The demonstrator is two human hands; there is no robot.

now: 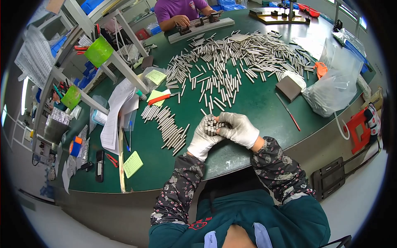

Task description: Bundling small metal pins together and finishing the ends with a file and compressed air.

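Observation:
Both my hands wear white gloves and meet above the near part of the green table. My left hand wraps round a bundle of short steel pins, their round ends facing up. From the right, my right hand closes on the same bundle, thumb and fingers against its side. A big spread of loose steel pins lies just beyond my hands. To the left, more pins lie side by side in a rough row.
Left are a red-handled knife, papers and a green notepad. Right are a brown block, a thin red-handled tool and a plastic bag. Across the table, a person in purple works at a metal rail.

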